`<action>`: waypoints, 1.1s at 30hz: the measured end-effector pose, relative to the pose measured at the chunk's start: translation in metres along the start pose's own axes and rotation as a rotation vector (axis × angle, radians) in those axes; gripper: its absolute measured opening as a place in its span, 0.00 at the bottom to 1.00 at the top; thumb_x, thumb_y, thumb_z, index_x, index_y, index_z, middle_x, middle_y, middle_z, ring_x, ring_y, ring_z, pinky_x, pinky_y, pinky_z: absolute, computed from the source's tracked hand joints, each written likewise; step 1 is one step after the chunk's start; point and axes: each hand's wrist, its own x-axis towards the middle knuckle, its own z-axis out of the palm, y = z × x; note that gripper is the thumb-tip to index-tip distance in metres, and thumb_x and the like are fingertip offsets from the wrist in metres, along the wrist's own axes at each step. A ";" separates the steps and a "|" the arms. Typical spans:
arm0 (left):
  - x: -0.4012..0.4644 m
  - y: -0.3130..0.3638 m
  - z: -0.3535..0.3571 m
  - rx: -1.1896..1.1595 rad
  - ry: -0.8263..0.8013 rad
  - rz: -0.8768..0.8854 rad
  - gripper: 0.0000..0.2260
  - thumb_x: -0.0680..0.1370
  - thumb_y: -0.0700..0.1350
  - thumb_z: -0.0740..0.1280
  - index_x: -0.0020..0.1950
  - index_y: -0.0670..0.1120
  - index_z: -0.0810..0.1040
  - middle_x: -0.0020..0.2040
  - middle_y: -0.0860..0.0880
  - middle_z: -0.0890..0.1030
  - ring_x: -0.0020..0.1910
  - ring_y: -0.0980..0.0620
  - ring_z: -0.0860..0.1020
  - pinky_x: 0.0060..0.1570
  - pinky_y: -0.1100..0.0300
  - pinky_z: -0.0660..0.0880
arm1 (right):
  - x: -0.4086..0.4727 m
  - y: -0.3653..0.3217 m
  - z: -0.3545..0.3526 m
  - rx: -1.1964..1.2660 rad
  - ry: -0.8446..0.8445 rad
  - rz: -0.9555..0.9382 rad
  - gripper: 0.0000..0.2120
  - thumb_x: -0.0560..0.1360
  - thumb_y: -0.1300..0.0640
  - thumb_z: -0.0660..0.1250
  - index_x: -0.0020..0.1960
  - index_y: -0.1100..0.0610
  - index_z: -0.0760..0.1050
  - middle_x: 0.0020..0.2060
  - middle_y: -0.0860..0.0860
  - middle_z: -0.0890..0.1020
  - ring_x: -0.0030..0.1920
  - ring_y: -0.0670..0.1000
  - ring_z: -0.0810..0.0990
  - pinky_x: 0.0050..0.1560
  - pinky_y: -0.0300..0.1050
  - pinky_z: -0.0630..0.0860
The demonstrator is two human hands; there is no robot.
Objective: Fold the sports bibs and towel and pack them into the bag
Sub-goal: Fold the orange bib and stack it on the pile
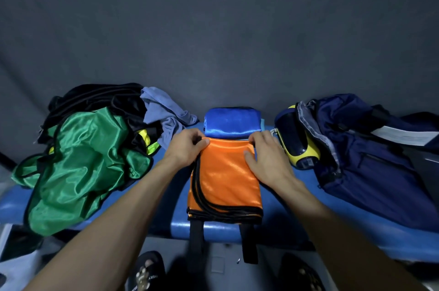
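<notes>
Both hands at the far edge of a folded orange bib on a blue bench.

The orange bib (225, 179), black-trimmed, lies mid-bench (344, 219). The left hand (187, 148) pinches its far left corner with curled fingers; the right hand (266, 155) curls its fingers over the far right corner, thumb pressed flat on the cloth. Just beyond sits a folded blue bib (231, 122). To the left lies a loose heap: green bib (80, 160), black cloth, and a grey-blue towel (164, 112). To the right stands the open navy bag (370, 148), a yellow-and-navy object (297, 145) at its mouth. The bag's white label and the print on the sandals (147, 274) below are too blurred to read.
</notes>
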 end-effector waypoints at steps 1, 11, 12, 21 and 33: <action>-0.002 0.001 -0.001 0.068 0.009 0.001 0.07 0.80 0.51 0.69 0.52 0.49 0.79 0.46 0.52 0.81 0.49 0.48 0.80 0.48 0.55 0.74 | -0.004 -0.002 -0.003 -0.001 0.000 -0.059 0.10 0.80 0.49 0.65 0.56 0.54 0.72 0.53 0.50 0.72 0.54 0.53 0.71 0.53 0.51 0.73; -0.065 0.033 -0.006 0.167 -0.372 0.561 0.08 0.80 0.53 0.68 0.54 0.52 0.82 0.51 0.55 0.79 0.53 0.58 0.76 0.57 0.59 0.73 | -0.066 -0.020 -0.026 0.198 -0.301 -0.376 0.08 0.79 0.47 0.66 0.46 0.49 0.79 0.41 0.42 0.75 0.41 0.43 0.73 0.45 0.49 0.75; -0.069 0.029 -0.003 0.222 -0.438 0.550 0.09 0.80 0.54 0.67 0.57 0.53 0.82 0.54 0.56 0.78 0.56 0.56 0.74 0.61 0.57 0.71 | -0.074 -0.021 -0.029 0.197 -0.305 -0.379 0.08 0.80 0.46 0.65 0.48 0.49 0.79 0.43 0.41 0.76 0.43 0.42 0.73 0.47 0.50 0.75; -0.090 0.042 -0.009 0.218 -0.495 0.577 0.06 0.80 0.50 0.69 0.56 0.55 0.82 0.54 0.57 0.79 0.54 0.59 0.76 0.60 0.59 0.72 | -0.140 -0.015 -0.041 -0.183 -0.419 -0.611 0.32 0.67 0.37 0.75 0.65 0.43 0.67 0.79 0.46 0.54 0.79 0.51 0.53 0.73 0.48 0.58; -0.096 0.028 -0.036 0.338 -0.576 0.525 0.03 0.79 0.51 0.71 0.50 0.53 0.82 0.48 0.60 0.78 0.54 0.60 0.72 0.56 0.59 0.71 | -0.152 -0.012 -0.009 -0.151 -0.085 -0.675 0.12 0.69 0.54 0.78 0.50 0.51 0.79 0.70 0.52 0.76 0.72 0.55 0.74 0.68 0.55 0.75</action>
